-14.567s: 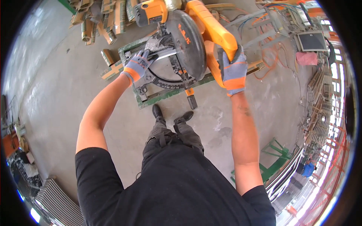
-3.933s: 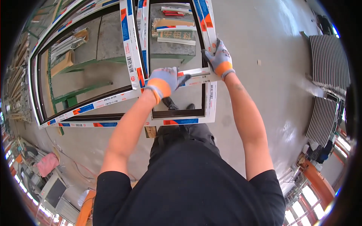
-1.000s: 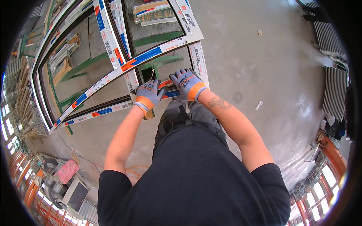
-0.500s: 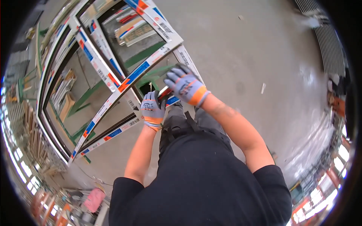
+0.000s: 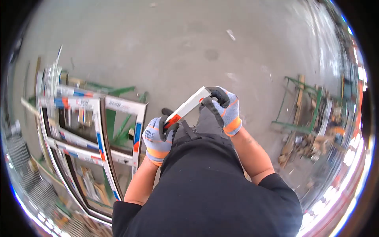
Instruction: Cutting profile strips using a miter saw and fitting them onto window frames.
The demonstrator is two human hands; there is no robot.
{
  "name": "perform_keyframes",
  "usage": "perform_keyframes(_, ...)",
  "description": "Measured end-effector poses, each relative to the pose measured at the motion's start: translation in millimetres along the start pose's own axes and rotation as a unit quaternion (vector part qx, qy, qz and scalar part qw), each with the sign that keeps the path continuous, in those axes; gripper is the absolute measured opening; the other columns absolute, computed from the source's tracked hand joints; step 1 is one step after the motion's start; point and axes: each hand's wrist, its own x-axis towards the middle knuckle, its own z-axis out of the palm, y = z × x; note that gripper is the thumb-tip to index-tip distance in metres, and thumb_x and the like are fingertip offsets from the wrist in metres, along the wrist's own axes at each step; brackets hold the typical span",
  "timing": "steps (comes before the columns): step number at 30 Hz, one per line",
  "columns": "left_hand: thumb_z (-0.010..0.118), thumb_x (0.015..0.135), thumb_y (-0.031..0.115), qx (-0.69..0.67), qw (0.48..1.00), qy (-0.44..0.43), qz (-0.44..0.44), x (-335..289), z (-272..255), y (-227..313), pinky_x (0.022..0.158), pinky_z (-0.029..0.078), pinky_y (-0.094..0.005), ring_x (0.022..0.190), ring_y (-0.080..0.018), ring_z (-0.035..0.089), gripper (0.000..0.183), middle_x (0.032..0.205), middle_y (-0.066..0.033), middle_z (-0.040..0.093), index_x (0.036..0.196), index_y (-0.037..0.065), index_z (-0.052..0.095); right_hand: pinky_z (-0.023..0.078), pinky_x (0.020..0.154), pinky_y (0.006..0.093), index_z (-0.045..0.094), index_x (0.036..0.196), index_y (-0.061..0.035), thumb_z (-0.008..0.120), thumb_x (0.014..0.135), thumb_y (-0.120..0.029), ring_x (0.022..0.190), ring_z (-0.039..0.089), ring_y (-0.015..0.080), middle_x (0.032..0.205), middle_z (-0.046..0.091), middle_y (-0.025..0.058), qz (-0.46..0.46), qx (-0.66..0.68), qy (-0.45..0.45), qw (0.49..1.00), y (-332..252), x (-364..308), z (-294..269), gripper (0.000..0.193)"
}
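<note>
A short white profile strip (image 5: 188, 105) with an orange-red patch near its lower end slants in front of my waist. My left hand (image 5: 158, 138), in a grey glove with black palm and orange cuff, is closed around the lower end. The upper end lies in the black-coated fingers of my right hand (image 5: 228, 107), gloved alike and closed on it. To my left stand white window frames (image 5: 100, 134) with blue and orange protective film, apart from both hands.
Green metal supports (image 5: 121, 91) show behind and through the frames. At the right is a green metal rack (image 5: 318, 108) with long pieces, and loose scraps (image 5: 306, 148) lie beside it. A small pale scrap (image 5: 231, 34) lies on the grey floor (image 5: 177, 43) ahead.
My view has turned right, so the frames now sit farther left and lower. The strip has come up clear of them, and my right hand has gone from spread fingers to gripping its upper end.
</note>
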Motion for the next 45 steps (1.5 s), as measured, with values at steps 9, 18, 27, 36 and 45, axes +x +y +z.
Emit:
perform_keyframes(9, 0.078, 0.07, 0.007, -0.002, 0.97, -0.148, 0.195, 98, 164, 140, 0.065, 0.048, -0.0399, 0.074, -0.0333, 0.06, 0.028, 0.083, -0.0129, 0.063, 0.095, 0.005, 0.066, 0.049, 0.065, 0.022, 0.069, 0.11, 0.0008, 0.073, 0.083, -0.008, 0.07, 0.061, 0.0054, 0.085, 0.07, 0.0054, -0.05, -0.023, 0.211, 0.976, 14, -50, -228, 0.029)
perform_keyframes(18, 0.086, 0.064, 0.014, 0.013, 0.931, -0.158, 0.33, 196, 320, 274, 0.073, 0.049, -0.0408, 0.083, -0.0317, 0.061, 0.035, 0.089, -0.0093, 0.066, 0.092, 0.007, 0.066, 0.053, 0.082, 0.0297, 0.067, 0.111, 0.0029, 0.066, 0.087, -0.002, 0.09, 0.067, 0.0161, 0.096, 0.071, 0.0111, -0.079, 0.031, 0.281, 0.956, 29, -47, -422, 0.024)
perform_keyframes(27, 0.088, 0.062, 0.014, 0.005, 0.851, -0.23, 0.472, 337, 505, 403, 0.073, 0.048, -0.0401, 0.083, -0.0309, 0.059, 0.037, 0.09, -0.0086, 0.065, 0.092, 0.007, 0.066, 0.051, 0.087, 0.0281, 0.065, 0.117, 0.0015, 0.058, 0.088, 0.006, 0.093, 0.065, 0.0139, 0.101, 0.07, 0.0094, -0.063, 0.151, 0.411, 0.897, 65, 5, -596, 0.03)
perform_keyframes(36, 0.084, 0.064, 0.013, -0.036, 0.651, -0.413, 0.636, 439, 694, 609, 0.074, 0.048, -0.0402, 0.082, -0.0301, 0.06, 0.033, 0.088, -0.0072, 0.065, 0.092, 0.008, 0.067, 0.052, 0.088, 0.0296, 0.063, 0.114, 0.0041, 0.061, 0.092, 0.003, 0.095, 0.066, 0.0145, 0.103, 0.071, 0.0097, 0.013, 0.193, 0.609, 0.77, 80, 16, -735, 0.023)
perform_keyframes(45, 0.075, 0.078, 0.019, -0.033, 0.485, -0.508, 0.711, 394, 916, 769, 0.082, 0.048, -0.0397, 0.094, -0.0289, 0.06, 0.029, 0.098, -0.0068, 0.066, 0.104, 0.009, 0.066, 0.053, 0.08, 0.0268, 0.065, 0.103, 0.004, 0.061, 0.093, -0.002, 0.085, 0.067, 0.0131, 0.09, 0.071, 0.0062, 0.009, 0.229, 0.755, 0.614, 171, -28, -894, 0.012)
